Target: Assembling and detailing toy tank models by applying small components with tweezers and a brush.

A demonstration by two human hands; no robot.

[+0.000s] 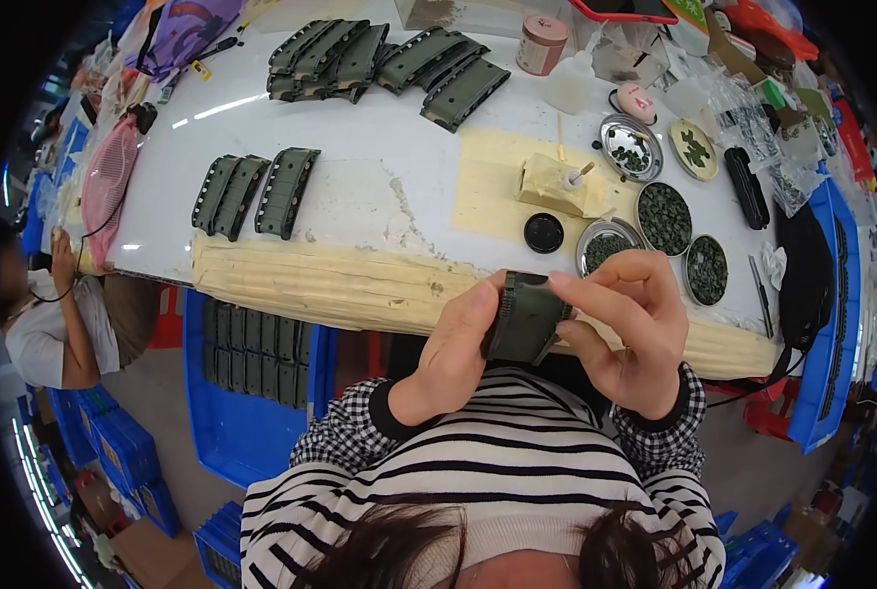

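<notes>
Just past the near table edge, my left hand (455, 344) grips a dark green curved plastic part (527, 319) by its left side. My right hand (635, 329) is closed at the part's right edge, index finger near the upper corner and thumb lower down. Whether a small piece sits between those fingers is hidden. Beyond my hands, a steel dish (605, 245) and two round tins (664, 218) (706, 270) hold many small dark green pieces. A round black lid (544, 233) lies left of the dish.
More curved green parts lie at the left (286, 193) and in a far stack (330, 59). A tape-covered block (561, 185) with a short stick stands mid-table. Padding (330, 285) lines the front edge. Below, a blue crate (208, 412) holds similar parts. Another person (60, 334) sits at left.
</notes>
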